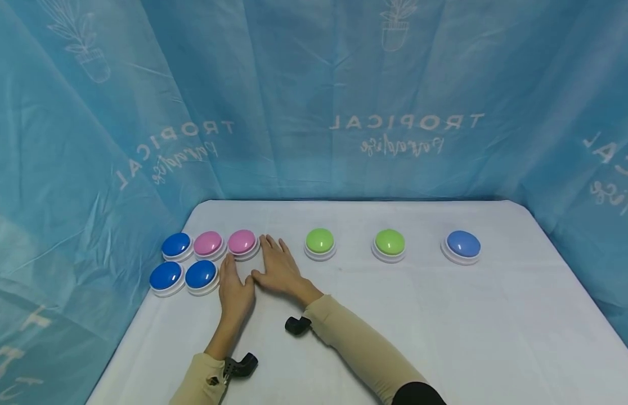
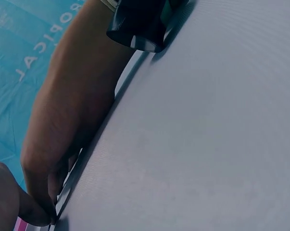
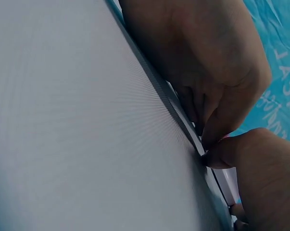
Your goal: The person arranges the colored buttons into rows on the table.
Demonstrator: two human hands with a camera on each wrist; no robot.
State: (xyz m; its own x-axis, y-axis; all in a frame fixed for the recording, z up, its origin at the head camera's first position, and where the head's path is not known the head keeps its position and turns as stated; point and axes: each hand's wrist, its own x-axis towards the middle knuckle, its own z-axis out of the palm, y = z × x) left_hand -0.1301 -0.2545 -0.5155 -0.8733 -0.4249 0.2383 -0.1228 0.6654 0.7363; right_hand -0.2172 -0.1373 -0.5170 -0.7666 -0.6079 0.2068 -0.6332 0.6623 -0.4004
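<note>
My left hand [image 1: 236, 292] and right hand [image 1: 279, 269], fingers nearly straight and gripping nothing, bracket a pink button [image 1: 242, 242] between their fingertips; contact I cannot tell. Too hard a push from my right could displace the second pink button [image 1: 208, 243], beyond my left fingertips.

Head view: from above and behind your left hand [image 1: 235, 295] and right hand [image 1: 281, 274], facing forward and down, far enough off to take in the table [image 1: 375, 315] around both and the curtain [image 1: 304, 90] beyond. Left wrist view: close, low and tilted, facing across to your right hand. Right wrist view: a near mirror, facing your left hand. Both wrist views share your two hands, table and curtain.
</note>
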